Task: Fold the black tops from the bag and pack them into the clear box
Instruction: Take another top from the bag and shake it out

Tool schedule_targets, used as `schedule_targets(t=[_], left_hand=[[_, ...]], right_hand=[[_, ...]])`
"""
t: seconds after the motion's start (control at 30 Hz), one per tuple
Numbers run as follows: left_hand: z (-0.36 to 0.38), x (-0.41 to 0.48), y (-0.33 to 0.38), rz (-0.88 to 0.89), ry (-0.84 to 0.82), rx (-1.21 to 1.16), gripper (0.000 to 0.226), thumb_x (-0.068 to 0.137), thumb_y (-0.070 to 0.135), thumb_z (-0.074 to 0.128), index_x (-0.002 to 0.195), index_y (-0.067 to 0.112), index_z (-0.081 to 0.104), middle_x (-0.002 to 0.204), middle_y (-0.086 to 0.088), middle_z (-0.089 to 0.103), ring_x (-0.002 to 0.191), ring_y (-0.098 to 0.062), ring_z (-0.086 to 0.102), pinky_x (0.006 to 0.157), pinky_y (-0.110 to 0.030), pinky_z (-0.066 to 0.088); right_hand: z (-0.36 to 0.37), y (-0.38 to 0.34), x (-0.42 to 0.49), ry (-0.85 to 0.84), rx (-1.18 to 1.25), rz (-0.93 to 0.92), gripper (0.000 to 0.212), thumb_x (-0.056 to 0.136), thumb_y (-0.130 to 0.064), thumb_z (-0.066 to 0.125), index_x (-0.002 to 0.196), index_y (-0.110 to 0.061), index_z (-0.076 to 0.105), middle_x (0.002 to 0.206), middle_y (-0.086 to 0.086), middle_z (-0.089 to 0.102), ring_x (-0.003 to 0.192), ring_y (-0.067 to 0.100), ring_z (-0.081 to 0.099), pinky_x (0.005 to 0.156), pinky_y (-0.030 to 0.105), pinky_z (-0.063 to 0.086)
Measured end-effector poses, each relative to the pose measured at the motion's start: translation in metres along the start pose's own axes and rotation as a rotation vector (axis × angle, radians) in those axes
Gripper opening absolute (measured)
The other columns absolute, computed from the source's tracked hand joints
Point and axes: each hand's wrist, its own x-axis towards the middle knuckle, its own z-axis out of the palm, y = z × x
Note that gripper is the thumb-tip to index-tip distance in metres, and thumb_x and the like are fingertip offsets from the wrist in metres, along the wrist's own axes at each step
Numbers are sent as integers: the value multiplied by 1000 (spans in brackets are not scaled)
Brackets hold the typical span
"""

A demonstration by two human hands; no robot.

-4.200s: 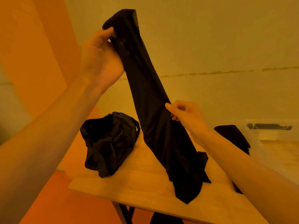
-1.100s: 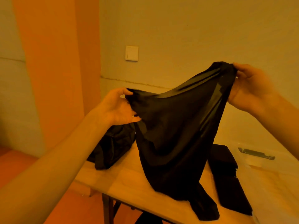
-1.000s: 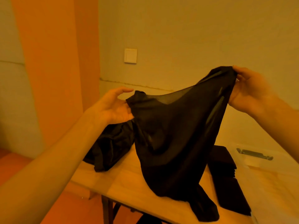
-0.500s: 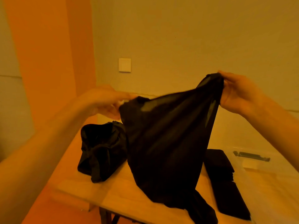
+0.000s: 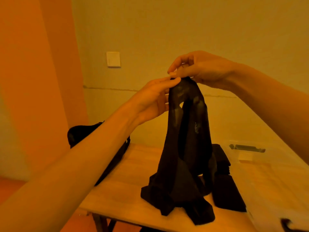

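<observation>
A sheer black top (image 5: 187, 148) hangs doubled over in front of me, its lower end bunched on the wooden table (image 5: 127, 186). My right hand (image 5: 200, 69) pinches its top edge from above. My left hand (image 5: 150, 99) meets it there, fingers stretched out along the fabric's upper left corner and holding it; the thumb is hidden. The black bag (image 5: 78, 133) lies at the table's left, partly behind my left forearm. The clear box (image 5: 247, 154), with a dark latch, stands at the right.
Folded black tops (image 5: 225, 193) lie in a pile on the table between the hanging top and the clear box. A white wall switch (image 5: 113, 59) is on the back wall. The table's front edge runs close below the bunched fabric.
My hands have come together, bringing the two held corners of the top into one point. The spread fabric now hangs narrow and doubled, with its bottom resting on the table.
</observation>
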Motion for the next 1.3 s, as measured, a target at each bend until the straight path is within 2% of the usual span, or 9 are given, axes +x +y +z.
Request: schedule_targets(t=[0.1, 0.23, 0.37, 0.53, 0.63, 0.83, 0.93, 1.07, 1.3], left_hand=[[-1, 1, 2, -4, -10, -29, 20, 102, 12, 50, 116, 11, 64, 91, -5, 71, 64, -11, 68, 50, -23, 52], [-3, 2, -4, 3, 52, -32, 24, 107, 12, 42, 126, 18, 56, 74, 2, 71, 47, -5, 59, 39, -18, 42], [-9, 4, -23, -27, 46, -140, 28, 108, 14, 39, 132, 22, 51, 79, 1, 72, 40, -4, 41, 36, -16, 31], [-25, -10, -39, -14, 33, -130, 34, 107, 16, 39, 136, 29, 50, 79, 1, 70, 45, -4, 38, 39, -15, 30], [-40, -22, -42, 39, 75, -130, 31, 106, 18, 41, 130, 32, 54, 83, 3, 72, 45, -3, 41, 39, -15, 30], [-68, -38, -55, 11, 243, -155, 26, 91, 17, 52, 114, 24, 62, 83, 3, 72, 44, -5, 35, 42, -17, 22], [-95, -47, -68, -322, 433, -142, 23, 100, 19, 48, 97, 11, 69, 79, 3, 70, 45, -6, 39, 45, -16, 31], [-117, -67, -87, -684, 651, -222, 10, 95, 19, 66, 96, 10, 68, 67, -1, 66, 54, -8, 62, 59, -20, 52], [-128, -78, -79, -586, 599, -89, 15, 101, 20, 59, 108, 10, 68, 77, -5, 73, 56, -16, 71, 46, -23, 54]], right_hand=[[8, 27, -15, 245, 18, 85, 32, 93, -40, 69, 101, -8, 69, 89, 5, 71, 83, 18, 67, 79, 32, 58], [70, 71, -69, 618, -101, 294, 60, 90, -66, 55, 83, -7, 64, 73, 3, 62, 65, 15, 57, 59, 24, 46], [157, 117, -107, 524, -105, 472, 65, 69, -83, 61, 75, -18, 55, 65, -1, 60, 61, 14, 59, 60, 37, 52], [189, 175, -108, 320, -160, 607, 31, 87, -36, 74, 78, -11, 56, 66, -2, 55, 60, 12, 53, 50, 23, 35], [193, 215, -111, 214, -185, 665, 40, 95, -27, 61, 62, -16, 41, 56, 1, 41, 50, 12, 39, 47, 21, 29], [180, 242, -99, 373, 742, 909, 14, 95, -16, 54, 84, -8, 57, 81, 9, 59, 81, 26, 64, 84, 41, 55], [169, 240, -98, 332, 1322, 812, 7, 94, -13, 48, 91, -11, 54, 99, 14, 59, 104, 33, 58, 100, 45, 46], [156, 239, -101, 387, 1516, 730, 22, 86, -20, 56, 101, -6, 63, 98, 12, 61, 94, 27, 58, 94, 35, 41], [139, 232, -90, -75, 714, 1136, 35, 89, -27, 69, 116, -6, 66, 101, 12, 68, 79, 20, 60, 69, 29, 45]])
